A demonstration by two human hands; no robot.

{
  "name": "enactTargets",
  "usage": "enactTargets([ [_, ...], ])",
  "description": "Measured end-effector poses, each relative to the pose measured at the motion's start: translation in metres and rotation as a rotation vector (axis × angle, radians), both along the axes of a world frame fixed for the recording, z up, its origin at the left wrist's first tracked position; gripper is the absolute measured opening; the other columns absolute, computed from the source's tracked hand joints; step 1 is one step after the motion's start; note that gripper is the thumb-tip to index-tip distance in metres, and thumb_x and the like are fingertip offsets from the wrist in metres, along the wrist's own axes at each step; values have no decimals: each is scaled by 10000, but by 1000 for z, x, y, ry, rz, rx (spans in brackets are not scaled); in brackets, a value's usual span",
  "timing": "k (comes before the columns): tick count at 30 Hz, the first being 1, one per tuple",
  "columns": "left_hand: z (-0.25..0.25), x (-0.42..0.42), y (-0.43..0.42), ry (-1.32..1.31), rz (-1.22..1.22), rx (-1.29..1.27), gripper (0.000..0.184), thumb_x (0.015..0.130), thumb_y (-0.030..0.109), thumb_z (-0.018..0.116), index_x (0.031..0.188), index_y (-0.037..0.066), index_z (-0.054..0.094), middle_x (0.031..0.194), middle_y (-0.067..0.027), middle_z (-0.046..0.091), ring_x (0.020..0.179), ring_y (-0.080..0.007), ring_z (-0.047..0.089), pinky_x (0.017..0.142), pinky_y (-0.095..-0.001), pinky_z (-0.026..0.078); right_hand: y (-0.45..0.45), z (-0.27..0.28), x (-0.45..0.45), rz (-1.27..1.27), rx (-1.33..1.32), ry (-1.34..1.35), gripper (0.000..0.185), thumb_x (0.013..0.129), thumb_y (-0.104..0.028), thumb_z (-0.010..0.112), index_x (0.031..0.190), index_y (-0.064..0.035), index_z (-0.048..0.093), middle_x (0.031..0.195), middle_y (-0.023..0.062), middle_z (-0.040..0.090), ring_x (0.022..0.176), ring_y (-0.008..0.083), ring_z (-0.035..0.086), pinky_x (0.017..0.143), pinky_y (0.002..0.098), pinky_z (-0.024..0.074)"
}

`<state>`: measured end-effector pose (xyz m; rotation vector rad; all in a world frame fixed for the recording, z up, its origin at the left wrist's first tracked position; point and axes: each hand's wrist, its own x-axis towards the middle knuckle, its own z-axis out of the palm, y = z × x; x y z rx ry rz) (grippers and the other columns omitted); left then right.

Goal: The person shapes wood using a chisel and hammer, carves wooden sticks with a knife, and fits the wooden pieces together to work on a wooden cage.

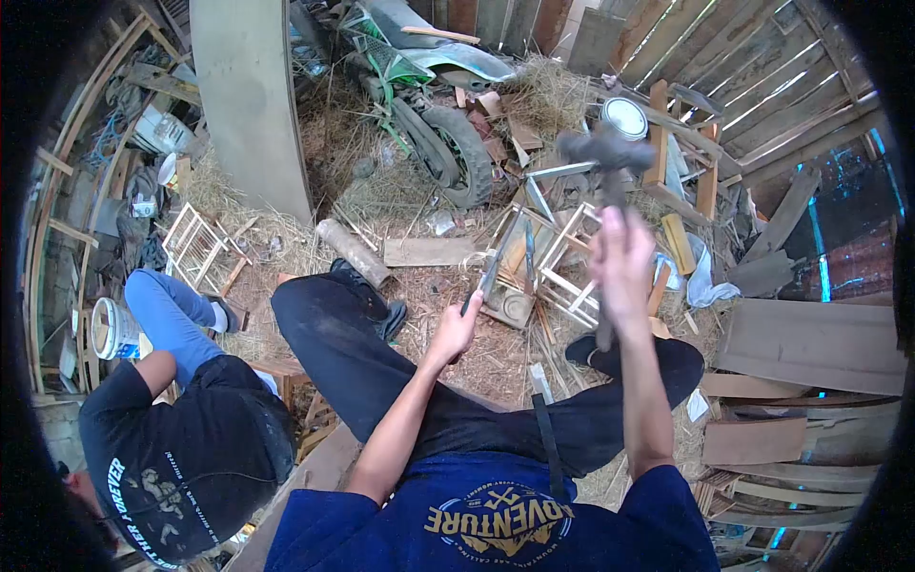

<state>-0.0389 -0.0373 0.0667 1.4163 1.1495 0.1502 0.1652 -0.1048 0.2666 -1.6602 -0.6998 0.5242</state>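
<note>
My right hand [621, 262] is raised, its fingers wrapped round the handle of a hammer [607, 151]. The hammer's head is blurred. Lower and to the left, my left hand [455, 332] is closed on a narrow-bladed tool with a dark handle [492, 275]; its exact kind I cannot make out. Beyond that blade lies a wooden tray-like box [508, 310], with a second pointed metal tool [530, 253] in or over it. A small slatted wooden frame [570, 303] lies beside the box, below my right hand.
Another person [191, 448] sits close on my left, near a white bucket [114, 329]. A second slatted frame [198, 250], a log [353, 253] and a board [422, 252] lie on the straw-strewn floor. A motorbike [457, 153] stands ahead; stacked planks [801, 381] are at right.
</note>
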Motion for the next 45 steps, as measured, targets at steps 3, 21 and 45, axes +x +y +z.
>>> enactTargets([
  [3, -11, 1, -3, -30, -22, -10, 672, 970, 615, 451, 591, 61, 491, 472, -16, 460, 397, -151, 477, 413, -350, 371, 6, 61, -2, 12, 280, -84, 345, 1043, -382, 458, 1132, -50, 491, 694, -16, 447, 506, 35, 400, 439, 194, 340],
  [21, -26, 19, -21, 37, -99, 76, 729, 929, 665, 469, 729, -20, 621, 632, -196, 594, 657, -320, 633, 645, -436, 474, -23, -98, -4, 157, -365, -238, 477, 990, -439, 532, 1024, 28, 625, 692, 120, 617, 642, 202, 587, 615, 372, 464],
  [45, -33, -5, 13, 23, 31, -79, 627, 957, 620, 487, 666, 66, 531, 466, 25, 380, 357, -99, 367, 357, -305, 258, -39, -206, -8, -12, -350, 9, 325, 994, -343, 570, 937, -23, 568, 606, -7, 508, 496, 121, 493, 467, 332, 411],
])
